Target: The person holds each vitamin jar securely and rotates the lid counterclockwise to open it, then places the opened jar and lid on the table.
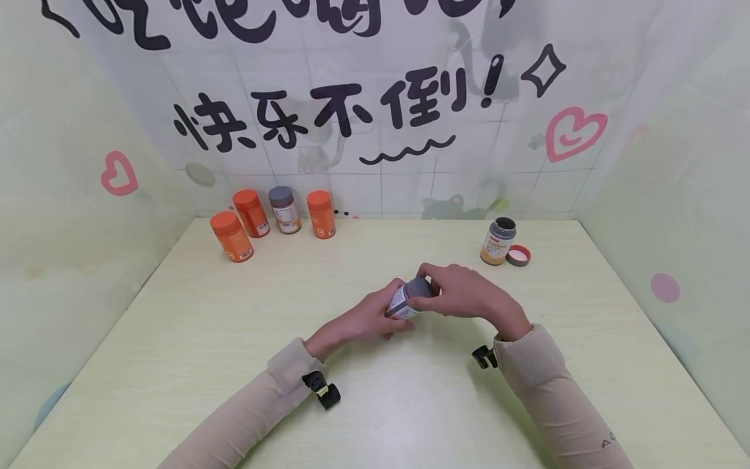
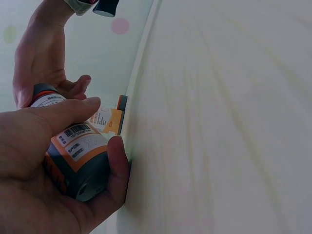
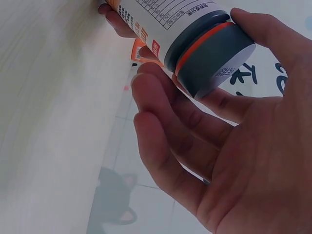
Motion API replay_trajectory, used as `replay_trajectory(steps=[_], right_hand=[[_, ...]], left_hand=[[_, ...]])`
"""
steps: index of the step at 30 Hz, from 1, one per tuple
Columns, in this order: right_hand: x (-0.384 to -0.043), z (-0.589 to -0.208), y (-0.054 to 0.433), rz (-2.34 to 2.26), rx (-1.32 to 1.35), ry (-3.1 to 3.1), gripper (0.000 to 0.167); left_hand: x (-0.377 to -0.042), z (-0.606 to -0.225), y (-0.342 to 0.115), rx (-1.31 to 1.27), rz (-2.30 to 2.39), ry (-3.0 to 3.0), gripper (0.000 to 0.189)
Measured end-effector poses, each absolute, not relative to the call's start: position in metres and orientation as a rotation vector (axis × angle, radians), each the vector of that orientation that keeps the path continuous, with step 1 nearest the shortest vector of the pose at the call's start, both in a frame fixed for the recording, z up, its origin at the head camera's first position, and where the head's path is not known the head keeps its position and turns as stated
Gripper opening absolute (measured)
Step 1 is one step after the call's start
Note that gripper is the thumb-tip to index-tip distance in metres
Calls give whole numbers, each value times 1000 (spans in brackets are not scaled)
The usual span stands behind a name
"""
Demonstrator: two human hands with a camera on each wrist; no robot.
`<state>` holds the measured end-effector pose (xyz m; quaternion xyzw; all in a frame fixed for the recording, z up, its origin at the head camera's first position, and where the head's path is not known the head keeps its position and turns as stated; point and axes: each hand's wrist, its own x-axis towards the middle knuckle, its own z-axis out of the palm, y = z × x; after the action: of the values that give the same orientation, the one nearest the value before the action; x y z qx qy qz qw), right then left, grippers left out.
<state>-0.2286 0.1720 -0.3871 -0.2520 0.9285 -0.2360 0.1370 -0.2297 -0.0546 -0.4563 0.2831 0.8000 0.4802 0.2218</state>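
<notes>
Above the middle of the table my left hand (image 1: 370,316) grips a supplement bottle (image 1: 401,305) with a white label, tilted toward the right. In the left wrist view, its thumb lies over the bottle (image 2: 80,146) and the fingers curl under the dark base. My right hand (image 1: 471,293) pinches the dark grey cap (image 1: 419,287) between thumb and index finger. Close up in the right wrist view, a red-orange rim edges the cap (image 3: 217,61) beside the bottle's dark neck; the other right fingers curl loosely below. Whether the cap is loose I cannot tell.
At the back right stands an uncapped bottle (image 1: 497,244), its red-rimmed cap (image 1: 518,255) lying beside it. At the back left are orange bottles (image 1: 232,236) and a grey-capped bottle (image 1: 286,212). Printed sheeting (image 1: 351,189) walls the table (image 1: 193,365) at back and sides.
</notes>
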Motion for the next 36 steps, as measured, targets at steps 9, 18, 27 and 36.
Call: replay_trajectory(steps=[9, 18, 27, 36], right_hand=[[-228, -386, 173, -694, -678, 2721, 45], [-228, -385, 173, -670, -698, 2724, 40], [-228, -386, 173, -686, -727, 2703, 42], [-227, -387, 171, -659, -661, 2731, 45]], left_hand=[[-232, -458, -54, 795, 1323, 2211, 50], [-232, -458, -54, 787, 1327, 2211, 50], [-232, -458, -55, 788, 1333, 2203, 50], [-231, -457, -55, 796, 1327, 2208, 49]])
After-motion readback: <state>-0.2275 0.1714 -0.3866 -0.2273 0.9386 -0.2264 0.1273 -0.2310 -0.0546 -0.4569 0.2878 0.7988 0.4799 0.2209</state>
